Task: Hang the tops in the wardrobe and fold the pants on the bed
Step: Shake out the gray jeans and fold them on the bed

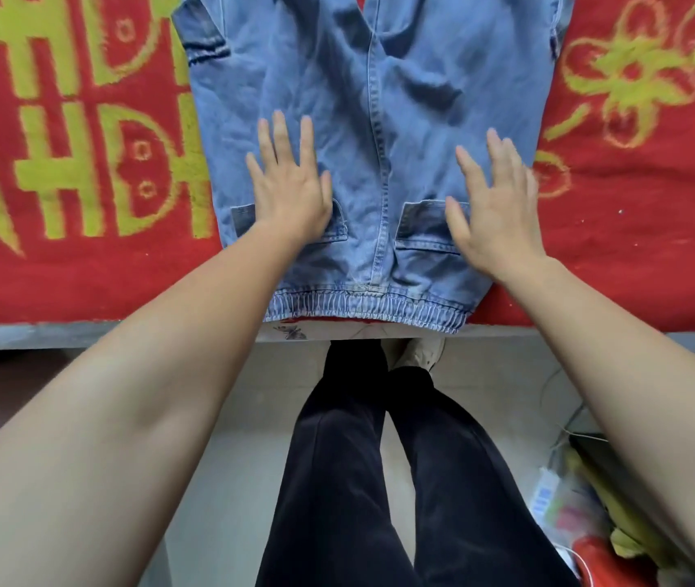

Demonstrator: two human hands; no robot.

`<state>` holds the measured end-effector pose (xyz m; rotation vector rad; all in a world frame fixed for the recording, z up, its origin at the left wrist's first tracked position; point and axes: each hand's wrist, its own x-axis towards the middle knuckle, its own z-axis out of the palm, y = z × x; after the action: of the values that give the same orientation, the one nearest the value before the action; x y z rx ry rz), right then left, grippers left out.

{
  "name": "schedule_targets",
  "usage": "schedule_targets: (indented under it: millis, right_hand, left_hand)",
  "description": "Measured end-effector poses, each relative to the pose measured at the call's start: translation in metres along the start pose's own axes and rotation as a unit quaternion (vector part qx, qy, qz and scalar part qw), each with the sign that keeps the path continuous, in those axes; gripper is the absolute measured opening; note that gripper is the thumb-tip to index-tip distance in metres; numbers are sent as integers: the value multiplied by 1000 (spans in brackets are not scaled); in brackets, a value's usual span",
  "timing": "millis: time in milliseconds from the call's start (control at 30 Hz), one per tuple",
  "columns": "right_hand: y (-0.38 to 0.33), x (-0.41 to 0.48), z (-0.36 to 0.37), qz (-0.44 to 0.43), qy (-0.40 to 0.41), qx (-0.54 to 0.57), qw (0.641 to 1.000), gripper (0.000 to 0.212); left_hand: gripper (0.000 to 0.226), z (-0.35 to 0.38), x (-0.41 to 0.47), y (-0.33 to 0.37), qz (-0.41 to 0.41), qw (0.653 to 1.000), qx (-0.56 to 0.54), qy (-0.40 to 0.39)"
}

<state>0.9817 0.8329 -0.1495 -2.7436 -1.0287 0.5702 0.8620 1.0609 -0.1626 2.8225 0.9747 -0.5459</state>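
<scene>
- Head view: the jeans are laid flat on the bed, waistband at the near edge.
- The left hand is spread flat on the left pocket.
- The right hand is spread flat on the right pocket.
- Creases are best smoothed outward before one leg is folded onto the other along the centre seam.

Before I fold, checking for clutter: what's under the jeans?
The jeans lie on a red blanket with yellow patterns; a pale printed sheet peeks out below the waistband. Left hand and right hand press flat on top. Anything beneath the denim is hidden.
</scene>
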Motion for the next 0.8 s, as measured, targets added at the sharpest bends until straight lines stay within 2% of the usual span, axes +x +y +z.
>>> schedule_targets:
  millis: [100, 200, 367, 433, 533, 633, 700, 767, 800]
  right_hand:
    - [-2, 16, 7, 11, -14, -12, 1000, 77]
    - [-5, 39, 6, 9, 36, -3, 999, 73]
    - [-15, 100, 7, -36, 61, -69, 995, 76]
    - [-14, 122, 10, -25, 39, -105, 993, 84]
    - [-6, 142, 17, 30, -51, -144, 988, 103]
    - [-7, 149, 21, 40, -60, -142, 987, 107]
    - [-1, 143, 19, 18, -10, -127, 992, 103]
    - [16, 139, 16, 7, 23, -123, 992, 96]
    - [24, 140, 15, 12, 14, -122, 992, 95]
  left_hand:
    - [71, 3, 24, -1, -2, 1000, -12, 12]
    - [72, 5, 46, -6, -11, 1000, -13, -1]
    - [79, 24, 68, -61, -131, 986, -68, -77]
    - [80, 27, 68, -72, -127, 986, -63, -86]
    - [81, 26, 69, -64, -119, 991, -29, -60]
    - [75, 17, 69, -43, -69, 996, -20, 55]
    - [67, 9, 76, -26, 7, 989, -42, 140]
    - [62, 3, 93, -13, 88, 984, -16, 151]
    - [63, 1, 104, -10, 103, 989, -1, 109]
